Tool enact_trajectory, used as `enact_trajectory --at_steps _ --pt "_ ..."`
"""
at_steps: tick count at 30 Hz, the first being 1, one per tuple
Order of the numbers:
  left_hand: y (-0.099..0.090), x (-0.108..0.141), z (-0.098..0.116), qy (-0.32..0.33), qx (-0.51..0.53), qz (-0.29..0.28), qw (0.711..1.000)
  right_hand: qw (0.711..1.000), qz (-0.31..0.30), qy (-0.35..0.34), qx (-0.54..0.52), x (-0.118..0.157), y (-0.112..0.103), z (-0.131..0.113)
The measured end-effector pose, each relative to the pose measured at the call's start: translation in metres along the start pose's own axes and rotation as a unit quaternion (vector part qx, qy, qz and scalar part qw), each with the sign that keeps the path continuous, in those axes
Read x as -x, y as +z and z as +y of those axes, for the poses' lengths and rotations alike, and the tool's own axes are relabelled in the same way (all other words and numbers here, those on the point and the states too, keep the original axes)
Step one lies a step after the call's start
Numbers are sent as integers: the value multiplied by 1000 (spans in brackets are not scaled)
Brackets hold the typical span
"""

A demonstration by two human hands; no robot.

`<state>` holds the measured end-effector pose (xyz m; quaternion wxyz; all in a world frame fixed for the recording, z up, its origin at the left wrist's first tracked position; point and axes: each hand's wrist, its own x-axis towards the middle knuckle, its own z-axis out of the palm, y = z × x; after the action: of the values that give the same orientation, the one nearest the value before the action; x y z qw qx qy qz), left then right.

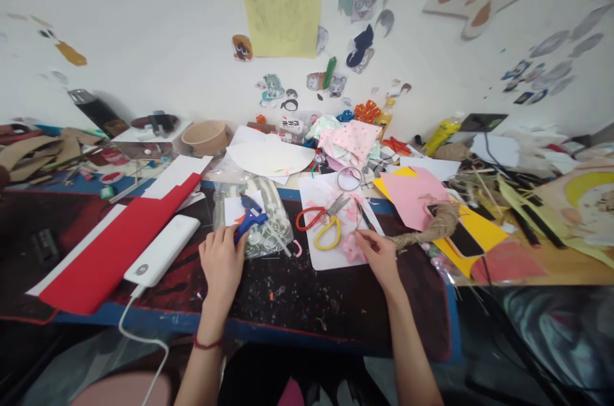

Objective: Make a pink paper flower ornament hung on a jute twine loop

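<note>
Wrapped round the handle of a blue glue gun (250,222), my left hand (223,259) is closed, over the front of a clear plastic bag (274,217). My right hand (381,256) has its fingertips pressed together at the edge of a pink flower-shaped piece (352,249); whatever is pinched is too small to make out. The piece lies on a white sheet (322,257). Scissors (327,220) with one red and one yellow handle rest open on that sheet, between my hands. A small pink curved piece (298,248) lies right of the bag.
Red paper (115,252) and a white power bank (163,249) with a cable lie at left. Twine (439,224), a phone (463,238) and pink and yellow paper (412,195) are at right. A round wooden box (205,137) and cloth (349,144) stand near the wall.
</note>
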<state>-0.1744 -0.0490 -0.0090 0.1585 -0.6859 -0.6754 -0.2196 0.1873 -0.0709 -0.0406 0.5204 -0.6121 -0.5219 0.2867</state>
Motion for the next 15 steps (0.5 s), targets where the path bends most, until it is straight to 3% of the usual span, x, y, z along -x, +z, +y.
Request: enact_trajectory --at_steps 15 --pt "-1 11 3 -15 -2 -3 1000 1000 -16 -2 19 0 0 0"
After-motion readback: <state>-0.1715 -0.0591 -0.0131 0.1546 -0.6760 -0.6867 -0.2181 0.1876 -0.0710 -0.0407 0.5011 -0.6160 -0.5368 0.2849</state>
